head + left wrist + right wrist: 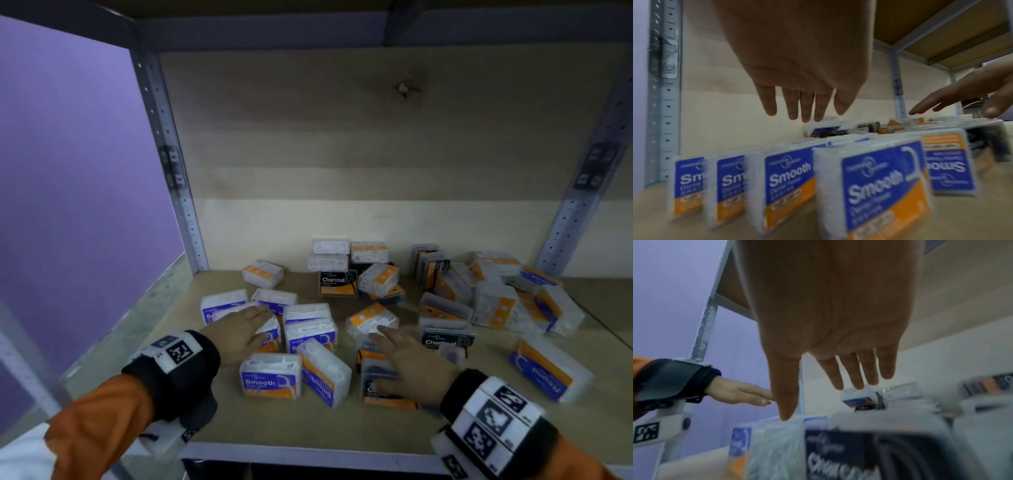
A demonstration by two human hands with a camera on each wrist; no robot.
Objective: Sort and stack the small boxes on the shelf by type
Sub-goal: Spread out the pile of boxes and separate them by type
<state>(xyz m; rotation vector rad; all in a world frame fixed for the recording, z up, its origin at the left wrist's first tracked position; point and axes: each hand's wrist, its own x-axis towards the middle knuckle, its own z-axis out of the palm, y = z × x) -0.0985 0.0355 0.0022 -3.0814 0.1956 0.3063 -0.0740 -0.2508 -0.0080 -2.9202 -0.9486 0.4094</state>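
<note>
On a wooden shelf (239, 425), scattered small boxes (445, 298) crowd the right; bare board lies front and left. The left hand (239, 329), fingers straight, hovers over blue Smooth boxes (270, 378); the right hand (414, 366), fingers spread, over a Charcoal box (383, 394).

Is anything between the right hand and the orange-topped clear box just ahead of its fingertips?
Nothing visible. The right hand hovers open above a Charcoal box, fingers extended toward the orange-topped box; the gap looks clear in the head view, though contact cannot be told.
</note>
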